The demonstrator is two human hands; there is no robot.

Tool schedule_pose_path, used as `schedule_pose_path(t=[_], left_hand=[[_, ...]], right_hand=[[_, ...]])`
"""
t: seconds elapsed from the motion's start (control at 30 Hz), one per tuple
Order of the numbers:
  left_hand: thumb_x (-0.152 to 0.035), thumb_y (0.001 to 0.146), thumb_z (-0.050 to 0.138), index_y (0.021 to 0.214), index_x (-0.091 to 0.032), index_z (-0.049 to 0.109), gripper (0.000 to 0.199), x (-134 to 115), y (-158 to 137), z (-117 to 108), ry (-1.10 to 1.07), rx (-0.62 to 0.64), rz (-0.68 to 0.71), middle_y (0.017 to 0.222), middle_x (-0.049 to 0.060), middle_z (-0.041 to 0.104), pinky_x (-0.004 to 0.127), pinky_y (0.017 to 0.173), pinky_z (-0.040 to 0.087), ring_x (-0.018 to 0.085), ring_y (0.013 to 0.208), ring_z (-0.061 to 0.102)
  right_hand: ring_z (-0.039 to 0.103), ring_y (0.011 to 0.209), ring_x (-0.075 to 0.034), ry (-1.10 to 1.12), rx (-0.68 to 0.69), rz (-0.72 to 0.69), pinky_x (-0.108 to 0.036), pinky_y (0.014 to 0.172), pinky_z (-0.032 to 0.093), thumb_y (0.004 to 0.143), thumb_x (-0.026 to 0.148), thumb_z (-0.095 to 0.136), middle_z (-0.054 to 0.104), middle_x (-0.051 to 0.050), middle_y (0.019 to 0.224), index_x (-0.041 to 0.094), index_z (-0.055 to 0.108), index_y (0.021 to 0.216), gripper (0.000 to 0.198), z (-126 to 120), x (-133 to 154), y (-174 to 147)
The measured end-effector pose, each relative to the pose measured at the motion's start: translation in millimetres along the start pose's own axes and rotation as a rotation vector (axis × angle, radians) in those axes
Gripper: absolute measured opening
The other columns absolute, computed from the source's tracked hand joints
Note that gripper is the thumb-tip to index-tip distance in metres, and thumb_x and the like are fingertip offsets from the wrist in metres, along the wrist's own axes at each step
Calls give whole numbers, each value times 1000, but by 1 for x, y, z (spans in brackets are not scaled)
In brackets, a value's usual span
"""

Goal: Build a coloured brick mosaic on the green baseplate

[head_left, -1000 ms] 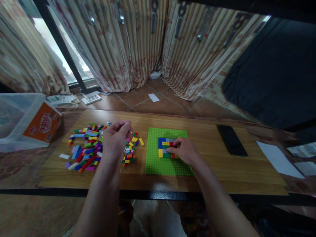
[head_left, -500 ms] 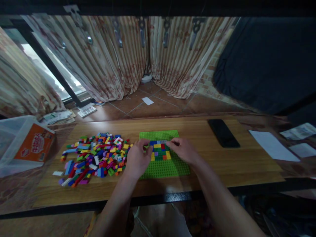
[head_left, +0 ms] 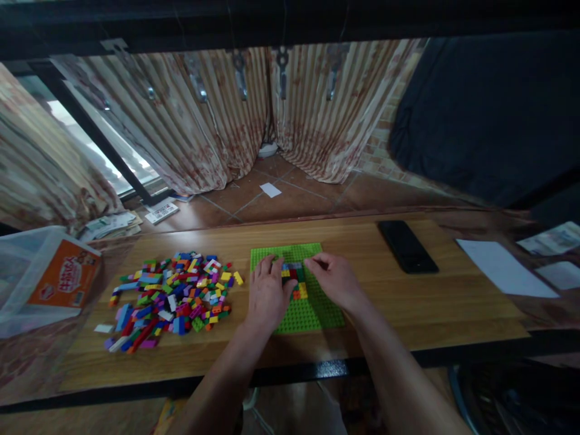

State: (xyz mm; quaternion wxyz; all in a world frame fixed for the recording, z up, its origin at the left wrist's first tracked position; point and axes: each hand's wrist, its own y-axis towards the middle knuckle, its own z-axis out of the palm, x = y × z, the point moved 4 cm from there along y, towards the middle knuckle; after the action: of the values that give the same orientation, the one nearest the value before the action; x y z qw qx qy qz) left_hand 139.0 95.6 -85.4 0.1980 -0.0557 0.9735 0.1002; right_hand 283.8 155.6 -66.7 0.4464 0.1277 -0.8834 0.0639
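As both hands meet over a green plate [head_left: 319,315], I watch from afar through the head camera: a small block [head_left: 302,287] of coloured bricks is set on the studs near the plate's middle. The left hand [head_left: 268,295] covers the block's left side, fingers open and loosely spread, thumb beside a red brick [head_left: 293,274]. I take it for a steadying hand, though whether it presses down I cannot tell. From the opposite side the right hand [head_left: 334,280] reaches in, thumb and fingertips drawn together by the block's far right corner. That narrow pinch would suit a small piece, but the fingers hide what, if anything, is between them. The plate lies in front of the person, probably so both hands can work it from either side. Left of it on the table [head_left: 446,317] spreads a pile [head_left: 174,296] of loose bricks, apart from the plate, an arrangement that seems to keep the studs free. A phone [head_left: 408,246] lies to the right, well apart from the hands, likely out of their way.
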Motion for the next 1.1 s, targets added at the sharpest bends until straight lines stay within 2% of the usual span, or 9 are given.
schedule_pose_path(t=[0.17,0.27,0.33,0.4,0.53,0.7,0.87,1.0,1.1], left_hand=[[-25,86,58,127,-17,53,42,-4,-5,4,42,2,10,137,12,51,49,106,38,28,131,42],[-20,90,47,127,-20,53,37,-10,-10,9,67,-1,36,139,10,51,55,110,30,28,135,38],[-15,90,41,129,-20,52,41,-16,-12,14,62,9,77,141,9,50,56,113,25,26,136,36],[-16,89,39,134,-20,48,46,-23,-13,18,38,17,98,143,8,48,52,114,25,25,136,36],[-31,91,39,143,-15,38,54,-31,-9,23,46,24,82,151,12,37,51,114,27,28,140,29],[-38,86,44,150,-13,24,72,-36,-4,32,200,119,149,156,15,26,58,114,19,35,144,15],[-36,89,42,153,-20,12,72,-36,-6,46,233,125,161,158,6,23,55,116,16,32,146,11],[-31,91,38,152,-25,11,67,-37,-6,51,251,103,100,156,2,30,57,116,17,32,146,13],[-37,88,43,152,-25,13,71,-40,-3,49,286,70,118,157,3,27,62,115,14,37,145,11]], right_hand=[[59,64,-16,21,-16,-32,-28,61,39,84,42,50,69,-4,69,17,68,74,32,0,5,0],[59,62,-16,40,-22,-54,-28,60,39,84,42,50,69,-4,68,18,68,74,32,0,9,-2],[58,60,-16,27,-30,-70,-28,59,39,84,44,49,68,-4,67,18,67,73,33,0,10,-2],[59,60,-16,4,-34,-74,-29,60,40,85,46,48,69,-4,69,19,67,74,35,1,8,-2],[62,68,-19,-50,-57,-85,-32,67,44,86,47,47,70,-6,77,19,67,79,35,2,5,1],[62,93,-23,-67,-144,-218,-37,84,47,87,50,46,68,-11,100,18,65,97,39,10,16,2],[47,125,-29,-208,-72,-374,-48,105,35,88,54,44,53,-15,134,18,56,125,53,45,28,7],[30,139,-28,-358,106,-342,-51,111,26,91,56,33,39,-13,148,17,41,141,64,70,24,13],[23,143,-28,-446,153,-299,-53,112,23,92,59,27,35,-11,152,17,38,143,67,74,19,15]])
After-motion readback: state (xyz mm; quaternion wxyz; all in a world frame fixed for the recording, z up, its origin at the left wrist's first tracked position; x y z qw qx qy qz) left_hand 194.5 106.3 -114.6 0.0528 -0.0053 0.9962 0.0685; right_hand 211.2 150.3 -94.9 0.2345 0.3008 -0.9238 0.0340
